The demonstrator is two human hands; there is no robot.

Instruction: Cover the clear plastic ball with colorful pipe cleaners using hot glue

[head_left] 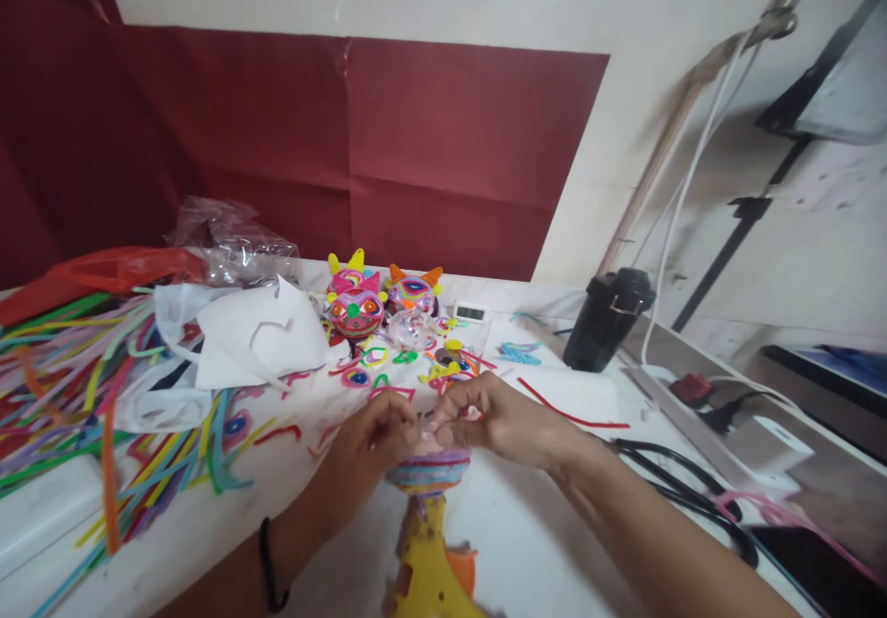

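The far decorated heads [356,313] seem finished, the near striped piece [430,478] only partly; over it, left hand [378,438] and right hand [489,418] fingers are pinched together, on what cannot be told.

Both forearms slant inward over the table [527,553], their 2 hands close together and pointing toward its back edge. The left hand [374,438] curls its fingers inward, palm turned toward the right hand [492,419], whose index finger arches above the thumb [461,433]. The 2 wrists stand well apart; whether each thumb meets its fingertips is too small to tell.
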